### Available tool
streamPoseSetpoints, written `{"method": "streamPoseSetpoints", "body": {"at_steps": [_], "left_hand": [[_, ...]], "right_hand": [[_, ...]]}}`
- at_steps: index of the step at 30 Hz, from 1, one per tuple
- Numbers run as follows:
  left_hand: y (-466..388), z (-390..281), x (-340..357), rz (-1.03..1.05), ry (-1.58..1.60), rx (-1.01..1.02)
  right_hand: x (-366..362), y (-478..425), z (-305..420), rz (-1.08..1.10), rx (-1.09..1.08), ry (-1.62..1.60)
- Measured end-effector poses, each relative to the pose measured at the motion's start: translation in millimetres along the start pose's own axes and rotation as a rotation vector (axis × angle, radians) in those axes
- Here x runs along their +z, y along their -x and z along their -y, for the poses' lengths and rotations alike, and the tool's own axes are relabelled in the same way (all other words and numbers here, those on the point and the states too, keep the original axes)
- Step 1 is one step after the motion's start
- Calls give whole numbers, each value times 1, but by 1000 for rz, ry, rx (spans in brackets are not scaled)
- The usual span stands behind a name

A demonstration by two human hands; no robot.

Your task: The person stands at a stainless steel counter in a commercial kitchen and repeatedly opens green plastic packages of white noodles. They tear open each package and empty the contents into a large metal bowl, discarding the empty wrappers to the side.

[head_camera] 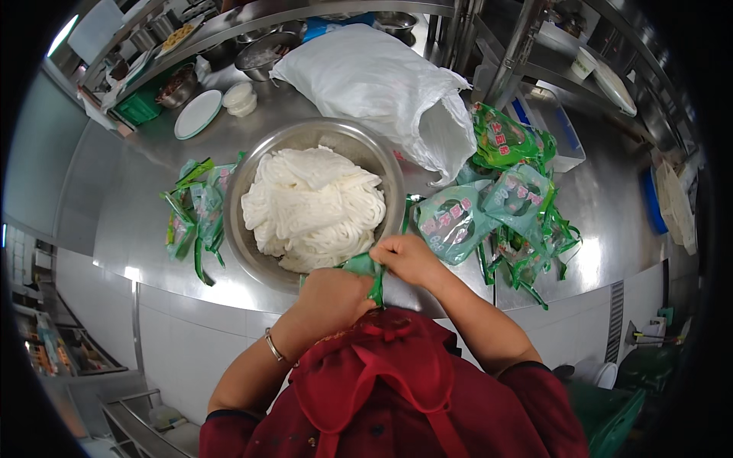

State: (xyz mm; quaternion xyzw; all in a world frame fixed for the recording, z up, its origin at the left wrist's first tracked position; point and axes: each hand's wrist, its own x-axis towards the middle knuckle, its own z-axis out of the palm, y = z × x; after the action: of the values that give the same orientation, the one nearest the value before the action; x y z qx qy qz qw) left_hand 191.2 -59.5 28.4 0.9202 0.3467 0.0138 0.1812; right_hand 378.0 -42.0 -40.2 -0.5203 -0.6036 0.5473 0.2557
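Note:
A wide steel bowl (229,229) on the metal counter holds a heap of white noodles (312,200). Between my hands, at the bowl's near rim, is a green plastic packet (362,264). My left hand (338,295) is closed on the packet's body, its back turned up and hiding much of it. My right hand (402,257) pinches the packet's upper right edge between thumb and fingers. Crumpled green printed packets (200,209) lie left of the bowl. A larger pile of green packets (452,220) lies to its right.
A white woven sack (366,74) lies behind the bowl, its mouth facing right. A white plate (198,114), stacked round containers (240,99) and a metal bowl (266,54) stand at the back left. A clear plastic bin (567,137) is at the right, beneath steel shelving (512,51).

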Motion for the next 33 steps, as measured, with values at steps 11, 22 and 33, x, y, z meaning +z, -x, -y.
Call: {"method": "streamPoseSetpoints", "body": {"at_steps": [11, 22, 33], "left_hand": [[5, -23, -1, -232, -68, 321], [14, -37, 8, -203, 16, 395], [1, -56, 41, -203, 102, 401]], "right_hand": [[-36, 9, 73, 346, -192, 160], [-19, -24, 67, 745, -235, 313], [-9, 9, 48, 447, -372, 691]]}}
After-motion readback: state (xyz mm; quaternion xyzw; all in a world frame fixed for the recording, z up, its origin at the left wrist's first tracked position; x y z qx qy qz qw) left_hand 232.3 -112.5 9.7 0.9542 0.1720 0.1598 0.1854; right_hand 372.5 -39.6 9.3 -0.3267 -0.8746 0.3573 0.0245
